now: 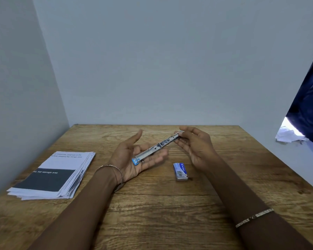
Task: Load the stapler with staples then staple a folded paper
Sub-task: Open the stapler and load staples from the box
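Stapler arms lie swung out into one long, thin metal strip, held in the air beyond and to the left of the staple box, which lies flat on the wooden table. The strip runs on a slant: its blue-tipped end is the lower one, left of the box, and its other end rises to a spot beyond the box.

The left hand, left of the box, is turned palm up with fingers straight and spread and the thumb standing away. The blue end of the stapler rests across the base of those fingers, with nothing curled round it. The right hand, just beyond and to the right of the box, pinches the upper end between thumb and fingertips, the other fingers loosely bent beneath. Most of the strip spans the gap between the two hands, bare to view, and its inner channel faces up.

A stack of papers, its top sheet part white with printed lines and part dark grey, lies on the table well to the left of the box. Each wrist bears a thin bracelet.
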{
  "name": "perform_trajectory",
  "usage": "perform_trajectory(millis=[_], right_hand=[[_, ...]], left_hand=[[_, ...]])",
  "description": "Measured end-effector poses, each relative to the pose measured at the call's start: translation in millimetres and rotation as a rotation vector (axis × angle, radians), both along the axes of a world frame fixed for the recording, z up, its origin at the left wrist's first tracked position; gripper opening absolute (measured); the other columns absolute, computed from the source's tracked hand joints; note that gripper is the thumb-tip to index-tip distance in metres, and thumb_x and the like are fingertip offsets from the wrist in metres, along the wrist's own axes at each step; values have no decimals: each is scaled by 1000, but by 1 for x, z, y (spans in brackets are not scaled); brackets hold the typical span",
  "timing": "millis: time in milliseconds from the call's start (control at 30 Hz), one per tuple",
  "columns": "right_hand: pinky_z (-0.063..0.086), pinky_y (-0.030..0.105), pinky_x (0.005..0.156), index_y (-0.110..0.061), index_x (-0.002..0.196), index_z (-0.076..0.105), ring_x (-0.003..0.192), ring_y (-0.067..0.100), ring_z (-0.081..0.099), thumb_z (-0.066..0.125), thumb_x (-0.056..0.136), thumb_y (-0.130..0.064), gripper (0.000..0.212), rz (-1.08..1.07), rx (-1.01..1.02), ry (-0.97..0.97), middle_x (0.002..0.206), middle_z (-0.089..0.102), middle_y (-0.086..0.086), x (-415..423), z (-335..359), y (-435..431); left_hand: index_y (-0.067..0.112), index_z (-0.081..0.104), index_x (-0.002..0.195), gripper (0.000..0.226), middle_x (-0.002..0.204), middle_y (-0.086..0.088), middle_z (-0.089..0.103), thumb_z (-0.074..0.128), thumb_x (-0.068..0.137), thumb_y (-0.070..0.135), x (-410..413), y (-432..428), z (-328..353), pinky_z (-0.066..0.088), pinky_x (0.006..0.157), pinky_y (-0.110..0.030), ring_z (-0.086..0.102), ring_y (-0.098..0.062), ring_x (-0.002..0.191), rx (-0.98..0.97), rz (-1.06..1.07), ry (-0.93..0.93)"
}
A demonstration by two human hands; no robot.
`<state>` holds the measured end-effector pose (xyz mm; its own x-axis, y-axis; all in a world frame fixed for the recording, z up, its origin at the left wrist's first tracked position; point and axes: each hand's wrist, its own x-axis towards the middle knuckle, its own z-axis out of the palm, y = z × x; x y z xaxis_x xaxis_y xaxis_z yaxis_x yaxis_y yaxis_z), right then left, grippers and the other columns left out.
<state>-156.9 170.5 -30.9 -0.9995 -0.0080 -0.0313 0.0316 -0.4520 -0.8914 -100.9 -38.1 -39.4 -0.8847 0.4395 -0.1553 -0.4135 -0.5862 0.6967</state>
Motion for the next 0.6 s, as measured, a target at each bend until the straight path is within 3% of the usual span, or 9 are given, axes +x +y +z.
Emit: perform_trajectory(millis=[133,200,300,433,533,600], right_hand=[[63,29,72,1,108,64,90,26,76,65,89,8,21,128,-26,58,99,76,22,6,3,-3],[62,30,72,1,110,63,90,27,77,67,87,6,23,181,-17,99,98,77,22,10,3,-8],[62,33,76,-1,107,65,87,26,76,70,88,2,20,200,75,169,99,77,21,16,1,-17],[63,31,76,-5,98,70,79,17,76,69,91,-8,7,-52,455,347,91,77,13,21,-10,-31],[58,20,77,-16,105,76,82,4,74,69,90,-15,16,-218,834,543,95,79,-5,25,-14,-37],[56,23,77,-22,113,76,83,8,74,67,91,-17,24,-247,1005,629,99,80,-5,29,-14,-39]], left_hand=[[-9,66,121,57,108,-24,75,55,90,38,2,9,0,64,61,-31,78,-25,76,-200,-88,66],[-3,68,115,49,87,-17,75,54,91,36,3,13,-1,56,44,-24,68,-18,54,-267,-94,78],[-1,65,105,39,65,-13,63,51,95,33,1,17,-5,41,34,-20,51,-12,39,-287,-50,88],[2,57,94,33,60,-10,54,41,105,29,-3,21,-9,34,31,-17,41,-10,35,-267,15,99],[6,55,87,34,56,-9,54,38,106,29,-3,24,-8,31,32,-16,40,-10,33,-241,50,88],[7,54,84,35,55,-8,53,38,106,29,-2,26,-7,32,33,-16,41,-11,33,-240,74,91]])
